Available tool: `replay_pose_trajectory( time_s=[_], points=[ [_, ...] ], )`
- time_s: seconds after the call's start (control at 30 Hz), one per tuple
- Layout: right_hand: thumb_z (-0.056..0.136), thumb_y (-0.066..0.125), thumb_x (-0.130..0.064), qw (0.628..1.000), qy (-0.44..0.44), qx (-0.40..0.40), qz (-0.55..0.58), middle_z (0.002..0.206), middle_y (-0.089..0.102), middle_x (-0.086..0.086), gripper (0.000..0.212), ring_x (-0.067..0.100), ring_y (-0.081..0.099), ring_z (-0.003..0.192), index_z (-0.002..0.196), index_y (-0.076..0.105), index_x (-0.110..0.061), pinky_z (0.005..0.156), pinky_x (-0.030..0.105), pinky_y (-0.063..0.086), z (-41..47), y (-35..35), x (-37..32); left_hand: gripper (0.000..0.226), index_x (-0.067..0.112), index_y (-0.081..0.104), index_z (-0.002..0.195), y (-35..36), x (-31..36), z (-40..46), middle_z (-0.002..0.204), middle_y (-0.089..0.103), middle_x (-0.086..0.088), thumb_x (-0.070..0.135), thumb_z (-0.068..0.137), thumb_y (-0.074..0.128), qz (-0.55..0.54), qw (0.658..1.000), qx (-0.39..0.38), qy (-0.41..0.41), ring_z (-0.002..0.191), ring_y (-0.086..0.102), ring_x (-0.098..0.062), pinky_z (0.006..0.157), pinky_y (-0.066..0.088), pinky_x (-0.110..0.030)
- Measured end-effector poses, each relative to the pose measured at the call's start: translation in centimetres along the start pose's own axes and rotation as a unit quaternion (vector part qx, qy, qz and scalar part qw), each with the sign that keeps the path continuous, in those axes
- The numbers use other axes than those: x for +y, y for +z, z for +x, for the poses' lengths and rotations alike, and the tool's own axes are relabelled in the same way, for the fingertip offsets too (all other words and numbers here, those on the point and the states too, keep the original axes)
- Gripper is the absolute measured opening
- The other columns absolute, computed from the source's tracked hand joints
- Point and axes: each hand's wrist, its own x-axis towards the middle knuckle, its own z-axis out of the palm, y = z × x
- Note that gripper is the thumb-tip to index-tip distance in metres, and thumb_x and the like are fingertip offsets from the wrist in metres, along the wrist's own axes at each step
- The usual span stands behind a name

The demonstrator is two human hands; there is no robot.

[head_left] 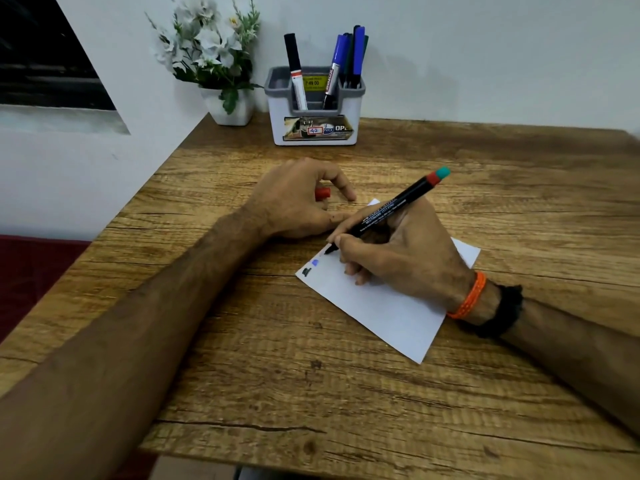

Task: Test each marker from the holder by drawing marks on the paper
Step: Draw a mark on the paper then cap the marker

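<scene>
Markers (349, 57) mostly waiting in holder (313, 109) at tabletop (519, 188) rear, well apart; two marks on paper (388, 306), third pending. Open wood all round, far-left edge close. Right hand (398, 251) fingers grasping marker (388, 213), tip at paper; left hand (294, 199) fingers curled round red cap (322, 193)

A: From my end the light is soft and even, a bit dim, with faint shadows under the hands on the bench (450, 375).

B: Sharp?

A: Mostly. I see wide-angle bending at the edges, and the near forearms look soft and stretched.
</scene>
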Motion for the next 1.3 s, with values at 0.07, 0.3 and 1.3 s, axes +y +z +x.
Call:
replay_pose_trajectory(
  time_s=[0.07,0.3,1.3],
  points=[
    [0.084,0.071,-0.003,1.000,-0.003,-0.010,-0.005,0.062,0.072,0.006,0.005,0.017,0.070,0.050,0.082,0.074,-0.005,0.049,0.024,0.055,-0.06,0.02,-0.09,0.031,0.035,0.069,0.097,0.01,0.00,-0.02,0.096,0.067,0.014,0.050,0.069,0.076,-0.001,1.000,-0.002,-0.001,0.069,0.049,0.003,0.072,0.045,-0.026],
    [0.084,0.070,-0.001,1.000,0.005,0.004,0.011,0.062,0.071,0.004,0.005,0.015,0.070,0.051,0.082,0.074,-0.004,0.048,0.021,0.053,0.03,0.03,-0.07,0.030,0.035,0.070,0.096,-0.08,0.10,-0.12,0.092,0.065,0.016,0.047,0.069,0.076,-0.002,1.000,-0.001,-0.004,0.073,0.051,0.002,0.072,0.045,-0.026],
    [0.085,0.071,-0.002,0.996,0.032,0.013,0.081,0.065,0.071,0.010,0.005,0.012,0.067,0.053,0.087,0.074,0.002,0.049,0.019,0.052,0.59,-0.13,0.31,0.025,0.038,0.068,0.093,0.07,-0.26,0.11,0.100,0.068,0.012,0.037,0.070,0.077,0.002,1.000,-0.005,-0.008,0.090,0.060,-0.009,0.081,0.054,-0.040]
  ],
)
